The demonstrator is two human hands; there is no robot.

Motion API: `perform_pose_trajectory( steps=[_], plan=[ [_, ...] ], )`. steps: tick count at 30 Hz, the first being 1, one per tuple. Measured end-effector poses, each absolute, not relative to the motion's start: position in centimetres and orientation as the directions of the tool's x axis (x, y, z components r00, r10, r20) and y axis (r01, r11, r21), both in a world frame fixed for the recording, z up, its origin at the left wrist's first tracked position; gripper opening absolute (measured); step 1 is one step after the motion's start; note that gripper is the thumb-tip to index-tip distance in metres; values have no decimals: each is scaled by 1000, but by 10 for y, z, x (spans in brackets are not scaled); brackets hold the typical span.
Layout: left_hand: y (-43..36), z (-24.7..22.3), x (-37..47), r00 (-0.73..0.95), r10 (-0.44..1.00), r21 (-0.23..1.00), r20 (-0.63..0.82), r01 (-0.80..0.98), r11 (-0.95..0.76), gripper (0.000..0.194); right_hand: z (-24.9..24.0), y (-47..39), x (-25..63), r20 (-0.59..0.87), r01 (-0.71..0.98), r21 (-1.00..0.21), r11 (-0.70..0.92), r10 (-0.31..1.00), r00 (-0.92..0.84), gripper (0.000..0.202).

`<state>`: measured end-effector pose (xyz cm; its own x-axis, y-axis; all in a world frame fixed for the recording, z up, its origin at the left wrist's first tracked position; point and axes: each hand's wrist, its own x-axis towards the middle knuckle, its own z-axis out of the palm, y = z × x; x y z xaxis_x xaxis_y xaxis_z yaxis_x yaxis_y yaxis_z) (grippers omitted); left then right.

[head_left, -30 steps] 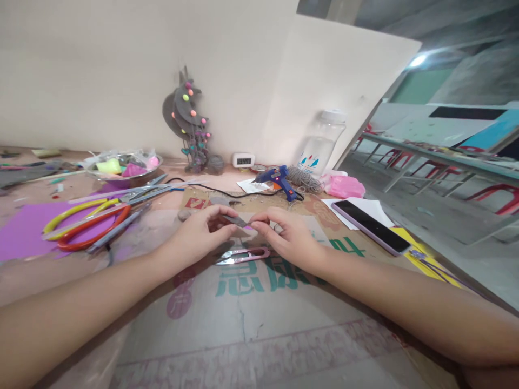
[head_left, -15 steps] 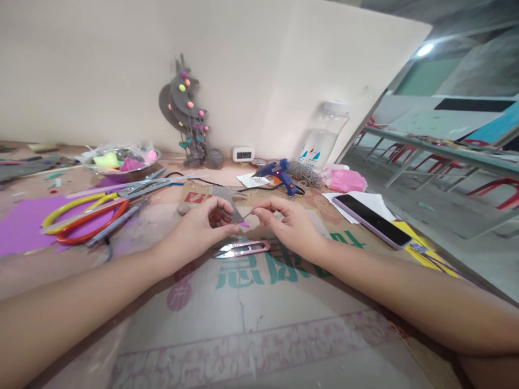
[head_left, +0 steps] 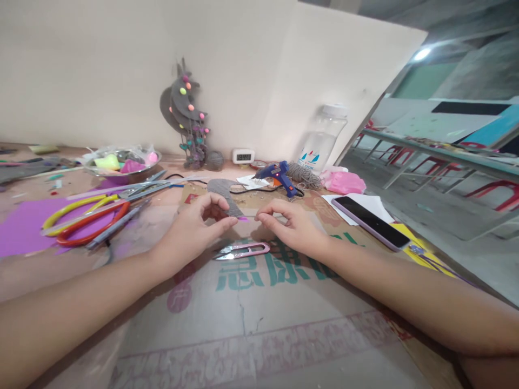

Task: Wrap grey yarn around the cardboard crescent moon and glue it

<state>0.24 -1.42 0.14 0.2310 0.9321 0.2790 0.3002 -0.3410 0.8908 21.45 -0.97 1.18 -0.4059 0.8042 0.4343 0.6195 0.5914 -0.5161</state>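
Note:
My left hand (head_left: 198,224) pinches a grey, curved, yarn-covered piece (head_left: 225,195) near its lower end, where a small purple tip (head_left: 243,219) shows. Facing it from the right, my right hand (head_left: 290,224) has its thumb and forefinger pressed together close to that tip; whatever may lie between them is too small to make out. Pink-handled thread snips (head_left: 243,250) lie on the printed cardboard (head_left: 259,319) just below both hands.
Behind the hands lie a blue glue gun (head_left: 279,175), grey yarn and a bottle (head_left: 322,138). Scissors (head_left: 89,219) and a bowl of bright pieces (head_left: 121,172) are at left. A phone (head_left: 371,221) rests at right. A decorated grey moon (head_left: 186,108) leans on the wall.
The grey piece has turned so more of its curved surface shows above my left hand. The thin strand between my hands is no longer visible. My right hand has shifted slightly right.

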Motion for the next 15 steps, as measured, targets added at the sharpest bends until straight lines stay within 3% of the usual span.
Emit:
perform_pose_trajectory(
  steps=[7,15],
  plan=[
    [-17,0,2,215,925,905,312,230,-358,20,8,-7,215,444,626,-521,579,811,-381,19],
    [-21,2,4,253,926,919,280,209,-335,19,8,-4,214,389,596,-625,504,863,-322,25]
  ],
)
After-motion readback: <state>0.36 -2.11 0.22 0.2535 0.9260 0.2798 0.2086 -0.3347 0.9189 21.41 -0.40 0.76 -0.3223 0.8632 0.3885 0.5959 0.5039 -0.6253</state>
